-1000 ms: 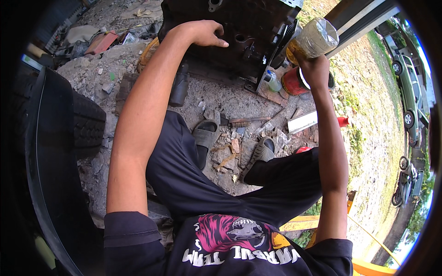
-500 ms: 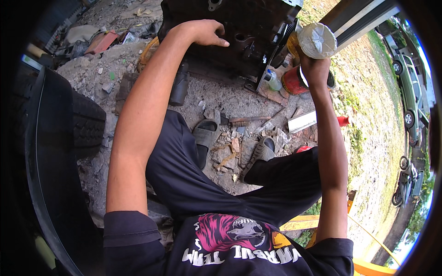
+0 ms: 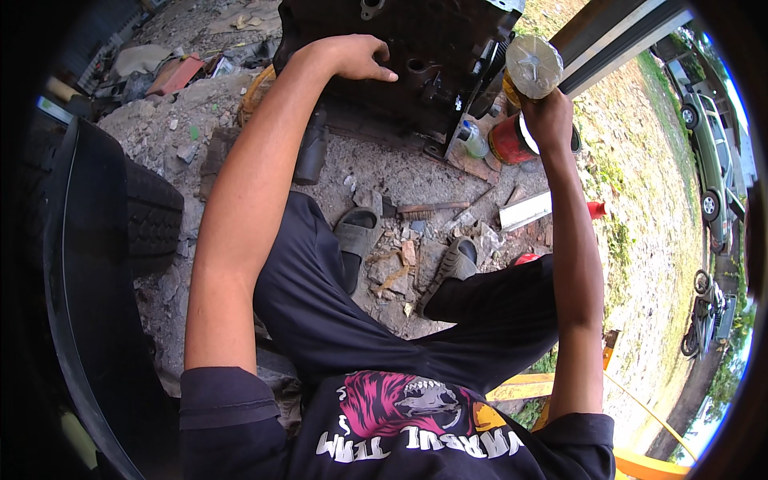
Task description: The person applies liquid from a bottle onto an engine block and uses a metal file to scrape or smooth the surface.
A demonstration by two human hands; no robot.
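Note:
A dark, greasy engine block [image 3: 392, 100] stands on the ground straight ahead. My left hand [image 3: 360, 58] lies against its near face, thumb stretched out and apart from the bent fingers, with nothing seen in it. At the block's right end, my right hand [image 3: 549, 120] is closed around a clear plastic bottle [image 3: 534, 67] with yellowish liquid in it. The bottle is tipped, its round ribbed base turned up toward me. Its mouth is hidden, so I cannot tell whether it touches the block.
Below the bottle stand a red can [image 3: 510, 141] and a small clear bottle [image 3: 475, 142]. A wooden-handled wire brush [image 3: 432, 207] lies among stones between my sandals. At left are a tire [image 3: 152, 212] and a dark cylinder [image 3: 311, 152]. A post [image 3: 616, 40] stands at upper right.
My right hand has shifted the bottle slightly left and up, and its tilt has changed a little. The left hand has stayed in place on the engine block.

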